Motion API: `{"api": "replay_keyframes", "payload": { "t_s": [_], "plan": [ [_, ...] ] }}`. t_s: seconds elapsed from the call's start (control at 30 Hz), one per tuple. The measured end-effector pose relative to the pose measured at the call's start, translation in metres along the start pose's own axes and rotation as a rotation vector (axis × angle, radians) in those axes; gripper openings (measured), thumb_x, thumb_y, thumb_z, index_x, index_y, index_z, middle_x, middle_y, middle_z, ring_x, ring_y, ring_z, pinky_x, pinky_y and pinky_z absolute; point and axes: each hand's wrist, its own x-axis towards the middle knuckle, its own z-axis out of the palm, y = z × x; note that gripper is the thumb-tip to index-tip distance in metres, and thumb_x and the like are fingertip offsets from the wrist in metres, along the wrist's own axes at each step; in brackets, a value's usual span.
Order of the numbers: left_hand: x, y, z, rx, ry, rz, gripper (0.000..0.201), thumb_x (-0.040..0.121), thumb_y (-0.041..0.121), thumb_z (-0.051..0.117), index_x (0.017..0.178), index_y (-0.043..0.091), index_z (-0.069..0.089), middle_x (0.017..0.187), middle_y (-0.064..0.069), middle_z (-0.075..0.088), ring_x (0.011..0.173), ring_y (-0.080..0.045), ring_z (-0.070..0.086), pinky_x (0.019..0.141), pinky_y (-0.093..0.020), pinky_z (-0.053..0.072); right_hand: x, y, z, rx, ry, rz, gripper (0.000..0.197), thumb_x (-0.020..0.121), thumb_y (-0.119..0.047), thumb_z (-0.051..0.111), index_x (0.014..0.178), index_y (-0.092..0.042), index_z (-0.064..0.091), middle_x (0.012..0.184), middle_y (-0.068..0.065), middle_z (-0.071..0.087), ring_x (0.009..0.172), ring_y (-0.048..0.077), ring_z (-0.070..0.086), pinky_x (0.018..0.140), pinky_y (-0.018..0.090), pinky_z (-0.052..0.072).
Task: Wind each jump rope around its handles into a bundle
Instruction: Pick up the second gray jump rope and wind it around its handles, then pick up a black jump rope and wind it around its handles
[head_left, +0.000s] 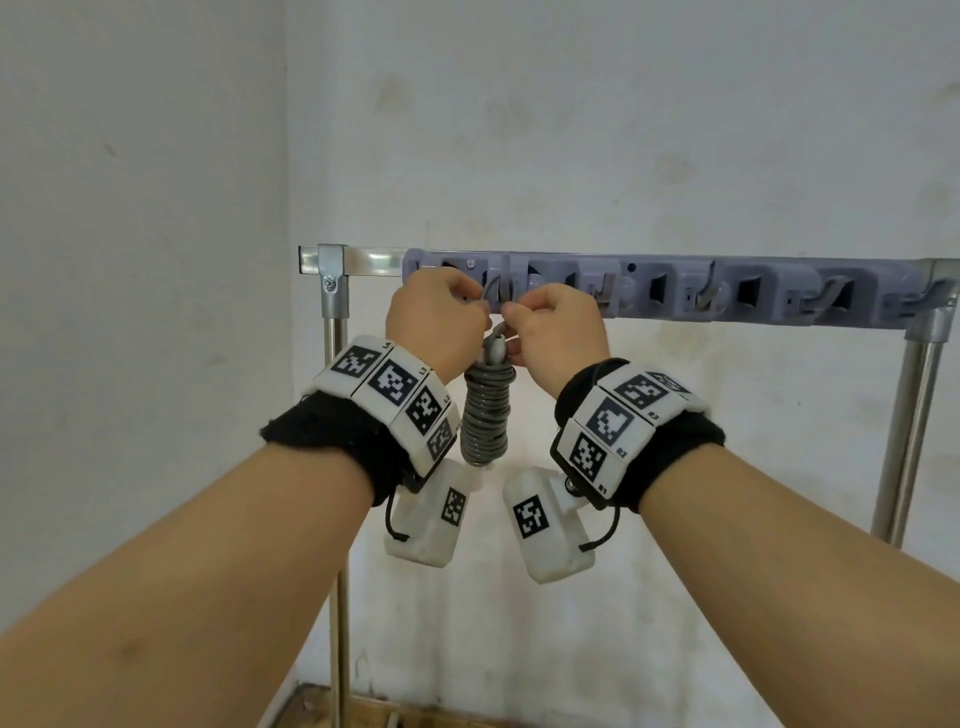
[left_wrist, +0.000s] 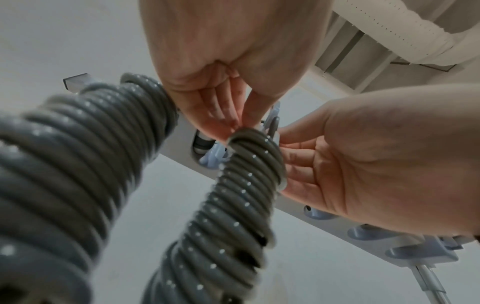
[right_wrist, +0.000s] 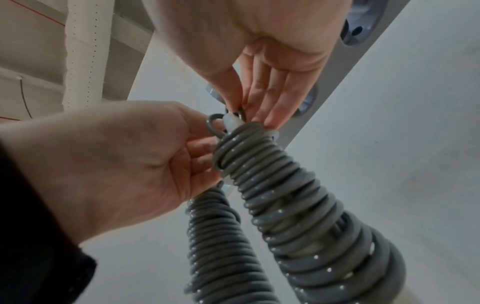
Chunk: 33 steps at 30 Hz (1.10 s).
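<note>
Head view: both the left hand (head_left: 439, 317) and right hand (head_left: 558, 325) pinch the top loop of the wound grey jump rope bundle (head_left: 485, 410), probably light, springy and slick, best held there.

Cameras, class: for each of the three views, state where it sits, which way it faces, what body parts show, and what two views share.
Head: on the head, facing forward at the hook rack; both forearms show.
Left wrist: looks up along the left hand at the wound jump rope.
Right wrist: looks up along the right hand.
Shared: both wrist views show both hands pinching the rope's top loop.
</note>
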Motion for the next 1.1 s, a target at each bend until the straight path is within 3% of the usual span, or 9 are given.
{"api": "replay_keyframes", "payload": {
  "t_s": [0.2,0.33,0.43,0.57,0.7,0.83,0.97,1.03,1.1],
  "plan": [
    [-0.011,0.001,-0.006,-0.04,-0.041,0.015,0.005,0.088,0.017,0.063,0.088,0.022,0.062,0.073,0.007,0.068,0.067,-0.007,0.064,0.072,-0.028,0.055,-0.011,-0.002,-0.005,-0.002,-0.003,0.011,0.013,0.086,-0.013,0.059,0.076,-0.021,0.058,0.091,0.008,0.067,0.089,0.027,0.064,0.085,0.046,0.053],
    [-0.022,0.003,-0.01,-0.056,-0.073,-0.004,0.012,0.09,0.018,0.061,0.101,0.016,0.065,0.085,-0.002,0.07,0.082,-0.017,0.067,0.081,-0.039,0.056,-0.026,-0.001,-0.013,0.001,-0.021,0.005,0.011,0.087,-0.012,0.054,0.083,-0.019,0.061,0.095,0.007,0.068,0.093,0.025,0.064,0.087,0.044,0.052],
    [-0.034,-0.003,-0.014,-0.01,-0.01,0.021,0.016,0.092,0.021,0.058,0.106,0.018,0.063,0.086,0.005,0.063,0.077,-0.01,0.061,0.072,-0.028,0.052,-0.043,0.004,-0.023,0.0,-0.007,-0.001,0.008,0.089,-0.014,0.055,0.094,-0.017,0.061,0.1,0.006,0.067,0.095,0.023,0.063,0.09,0.044,0.05],
    [-0.079,-0.015,-0.02,0.058,0.03,0.148,0.004,0.09,0.022,0.057,0.089,0.025,0.055,0.067,0.01,0.048,0.058,-0.002,0.045,0.054,-0.014,0.037,-0.079,0.029,-0.04,-0.067,-0.013,-0.012,0.007,0.088,-0.014,0.055,0.089,-0.016,0.061,0.093,0.004,0.066,0.09,0.024,0.063,0.086,0.044,0.052],
    [-0.154,-0.047,-0.016,0.094,-0.229,0.213,0.008,0.084,0.02,0.06,0.079,0.025,0.057,0.064,0.009,0.055,0.061,-0.005,0.052,0.059,-0.017,0.044,-0.139,0.077,-0.052,-0.136,-0.176,0.057,0.013,0.086,-0.017,0.056,0.074,-0.019,0.062,0.074,0.0,0.066,0.072,0.02,0.066,0.073,0.035,0.055],
    [-0.241,-0.103,-0.003,0.221,-0.641,0.158,0.004,0.082,0.023,0.064,0.086,0.022,0.064,0.069,0.009,0.061,0.068,-0.011,0.059,0.068,-0.034,0.052,-0.215,0.152,-0.056,-0.239,-0.389,0.163,0.011,0.085,-0.02,0.059,0.075,-0.019,0.064,0.072,-0.002,0.065,0.069,0.017,0.064,0.067,0.028,0.051],
    [-0.315,-0.164,0.016,0.376,-0.956,0.096,0.016,0.081,0.034,0.064,0.095,0.026,0.065,0.076,0.013,0.061,0.074,-0.01,0.059,0.07,-0.033,0.052,-0.282,0.233,-0.058,-0.426,-0.649,0.284,0.009,0.086,-0.028,0.061,0.08,-0.021,0.064,0.075,-0.01,0.06,0.071,0.01,0.057,0.066,0.024,0.044],
    [-0.35,-0.194,0.031,0.462,-1.063,0.078,0.019,0.082,0.041,0.062,0.097,0.029,0.062,0.078,0.015,0.058,0.077,-0.01,0.058,0.065,-0.03,0.047,-0.312,0.272,-0.056,-0.528,-0.791,0.355,0.011,0.087,-0.033,0.059,0.079,-0.026,0.062,0.075,-0.013,0.058,0.072,0.008,0.055,0.062,0.024,0.042],
    [-0.383,-0.221,0.047,0.506,-1.154,0.052,0.023,0.083,0.046,0.061,0.098,0.03,0.061,0.078,0.017,0.052,0.076,-0.008,0.052,0.061,-0.026,0.039,-0.339,0.309,-0.053,-0.602,-0.923,0.419,0.015,0.088,-0.035,0.057,0.084,-0.023,0.065,0.08,-0.009,0.062,0.076,0.011,0.057,0.065,0.027,0.046]
  ]
}}
